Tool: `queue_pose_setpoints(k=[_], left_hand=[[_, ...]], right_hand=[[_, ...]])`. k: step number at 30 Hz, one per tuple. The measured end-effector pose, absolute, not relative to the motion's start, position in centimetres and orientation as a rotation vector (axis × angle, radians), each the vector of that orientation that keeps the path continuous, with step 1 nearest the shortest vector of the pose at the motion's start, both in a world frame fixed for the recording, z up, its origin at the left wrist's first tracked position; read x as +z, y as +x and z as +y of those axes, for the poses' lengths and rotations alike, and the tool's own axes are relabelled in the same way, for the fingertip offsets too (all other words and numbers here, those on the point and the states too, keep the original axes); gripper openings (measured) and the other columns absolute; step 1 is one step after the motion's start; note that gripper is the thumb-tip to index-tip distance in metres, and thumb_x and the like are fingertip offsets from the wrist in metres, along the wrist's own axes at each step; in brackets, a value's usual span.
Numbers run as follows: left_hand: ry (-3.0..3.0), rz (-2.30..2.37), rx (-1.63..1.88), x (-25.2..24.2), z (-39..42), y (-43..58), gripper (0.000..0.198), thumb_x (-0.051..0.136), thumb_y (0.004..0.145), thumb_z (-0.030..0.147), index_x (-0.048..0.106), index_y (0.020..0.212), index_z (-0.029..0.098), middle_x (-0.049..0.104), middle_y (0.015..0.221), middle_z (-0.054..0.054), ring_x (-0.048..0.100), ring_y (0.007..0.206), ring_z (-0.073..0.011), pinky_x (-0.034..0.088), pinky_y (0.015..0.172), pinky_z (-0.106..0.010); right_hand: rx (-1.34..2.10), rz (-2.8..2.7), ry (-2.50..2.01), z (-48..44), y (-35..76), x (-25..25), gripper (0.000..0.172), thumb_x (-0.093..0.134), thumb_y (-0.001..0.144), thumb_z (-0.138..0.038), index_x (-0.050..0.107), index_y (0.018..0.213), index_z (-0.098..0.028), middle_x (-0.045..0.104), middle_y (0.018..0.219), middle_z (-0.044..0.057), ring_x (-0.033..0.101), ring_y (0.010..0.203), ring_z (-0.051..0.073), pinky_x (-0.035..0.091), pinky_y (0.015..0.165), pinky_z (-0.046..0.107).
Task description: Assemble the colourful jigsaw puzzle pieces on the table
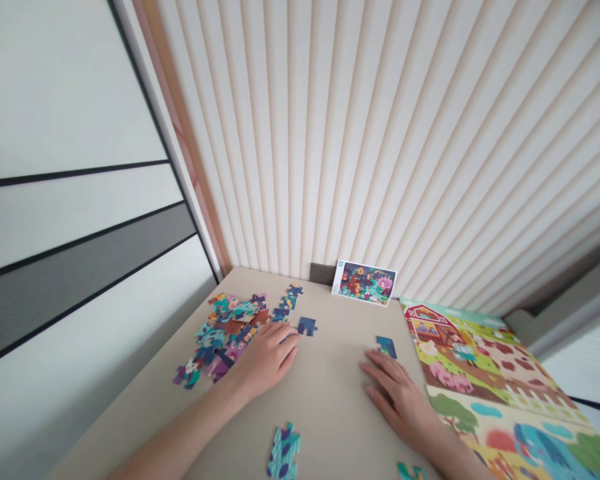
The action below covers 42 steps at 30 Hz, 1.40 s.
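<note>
Well, a messy puzzle pile (210,337) sits on the table (330,400)

The puzzle pile is on the left side. Its pieces are purple, teal, brown and blue, and many lie on top of each other.

The left hand (267,353) is palm down, right beside the pile. Its fingers bend a little. I cannot tell if it has hold of a piece, because the fingers hide what is under them. A dark blue piece (307,326) lies flat just by the fingertips. A short line of pieces (289,303) goes from near those fingers toward the white, ridged wall (355,133).

The right hand (400,403) is palm down too. Its fingers are spread out and loose, not gripping. A small blue piece (387,346) is right at its fingertips, and I cannot tell if they touch.

Closer to the person, a teal piece (280,457) with dark spots lies between the two arms. A green and orange piece (411,472) peeks in at the bottom, partly cut off.

At the back, a bright picture card (364,283) stands tilted by the wall, next to a dark socket (321,273). On the right is a big farm picture (480,353) with a red barn, pink pigs and a spotty cow.
</note>
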State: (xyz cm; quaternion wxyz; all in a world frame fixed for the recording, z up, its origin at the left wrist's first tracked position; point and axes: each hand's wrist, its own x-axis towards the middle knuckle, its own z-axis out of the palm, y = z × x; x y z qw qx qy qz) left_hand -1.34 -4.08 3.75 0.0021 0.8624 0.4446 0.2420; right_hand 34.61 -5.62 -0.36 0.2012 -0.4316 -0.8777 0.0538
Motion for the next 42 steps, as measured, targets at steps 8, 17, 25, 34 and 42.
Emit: queue_pose_setpoints(k=[8, 17, 25, 34, 42], left_hand=[[2.686, 1.406, 0.630, 1.6, -4.7, -2.9, 0.035, 0.049, 0.097, 0.017, 0.062, 0.128, 0.024, 0.063, 0.128, -0.009, 0.057, 0.121, -0.0271, 0.049, 0.107, -0.050], [2.647, 1.464, 0.667, 0.2, -3.8, -4.0, 0.045, 0.052, 0.099, 0.027, 0.052, 0.144, 0.024, 0.053, 0.146, -0.010, 0.051, 0.134, -0.0289, 0.043, 0.115, -0.051], [2.640, 1.469, 0.580, -0.5, -3.4, -4.4, 0.041, 0.048, 0.102, 0.035, 0.056, 0.142, 0.029, 0.053, 0.149, -0.006, 0.051, 0.136, -0.0259, 0.041, 0.117, -0.047], [2.583, 1.398, 0.513, -0.2, -3.1, -6.4, 0.042, 0.047, 0.102, 0.040, 0.057, 0.142, 0.034, 0.050, 0.153, -0.003, 0.048, 0.140, -0.0247, 0.039, 0.118, -0.043], [2.603, 1.367, 0.548, -0.5, -3.0, -6.4, 0.042, 0.047, 0.102, 0.041, 0.058, 0.142, 0.030, 0.051, 0.152, -0.005, 0.049, 0.139, -0.0257, 0.039, 0.117, -0.044]], right_hand=[[0.137, -2.502, -1.237, -5.3, 35.0, -1.1, 0.041, 0.056, 0.099, -0.038, 0.059, 0.139, -0.032, 0.052, 0.151, 0.008, 0.051, 0.138, 0.030, 0.050, 0.110, 0.050], [0.194, -2.478, -1.286, -5.7, 34.5, -0.5, 0.039, 0.053, 0.100, -0.039, 0.060, 0.138, -0.031, 0.054, 0.149, 0.008, 0.050, 0.138, 0.029, 0.047, 0.112, 0.049], [0.263, -2.440, -1.275, -5.7, 34.4, -0.4, 0.039, 0.050, 0.101, -0.040, 0.062, 0.136, -0.029, 0.054, 0.147, 0.010, 0.050, 0.138, 0.029, 0.044, 0.114, 0.049], [0.298, -2.403, -1.252, -5.5, 34.7, -0.9, 0.040, 0.051, 0.100, -0.042, 0.063, 0.136, -0.030, 0.056, 0.146, 0.009, 0.052, 0.136, 0.030, 0.043, 0.114, 0.050], [0.275, -2.397, -1.257, -5.7, 34.4, -0.6, 0.037, 0.052, 0.099, -0.039, 0.065, 0.132, -0.030, 0.057, 0.144, 0.009, 0.053, 0.135, 0.030, 0.043, 0.114, 0.050]])
